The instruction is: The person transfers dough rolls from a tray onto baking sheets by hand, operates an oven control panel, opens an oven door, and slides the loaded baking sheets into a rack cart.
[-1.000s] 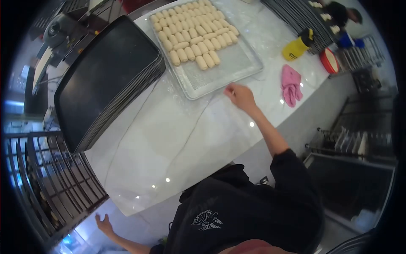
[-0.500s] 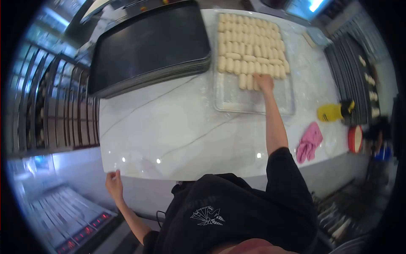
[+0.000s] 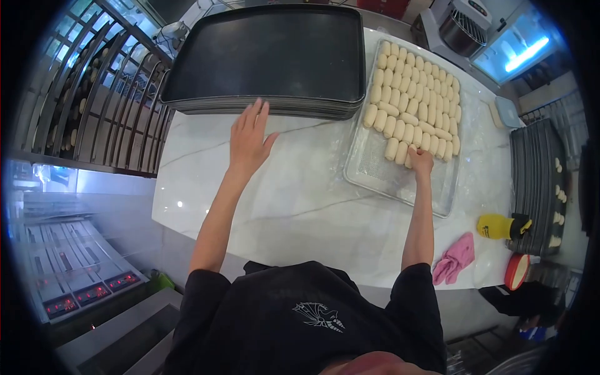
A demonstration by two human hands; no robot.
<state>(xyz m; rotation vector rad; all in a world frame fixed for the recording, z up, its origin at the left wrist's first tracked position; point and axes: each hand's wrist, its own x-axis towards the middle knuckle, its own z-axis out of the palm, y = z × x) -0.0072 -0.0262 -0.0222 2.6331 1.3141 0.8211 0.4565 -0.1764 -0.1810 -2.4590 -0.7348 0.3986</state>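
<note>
My right hand [image 3: 423,161] is at the front of a metal tray [image 3: 375,176], its fingers closed on a small pale dough roll [image 3: 410,160] at the end of a short row. Behind it, tight rows of similar dough rolls [image 3: 406,90] fill most of the tray, with a few lying crosswise. My left hand [image 3: 249,140], empty and with its fingers spread, hovers above the marble-patterned table just in front of a stack of black baking trays [image 3: 269,53].
On the right lie a pink cloth [image 3: 455,259] and a yellow bottle [image 3: 495,227], near a red-rimmed container [image 3: 517,271]. More stacked dark trays [image 3: 536,187] stand at the right edge. A rack [image 3: 122,94] is on the left, and a mixer [image 3: 464,28] at the back.
My left hand has risen from beside the table's left front corner to the front of the black trays, fingers now spread. My right hand stays at the dough rolls. The view has shifted.
</note>
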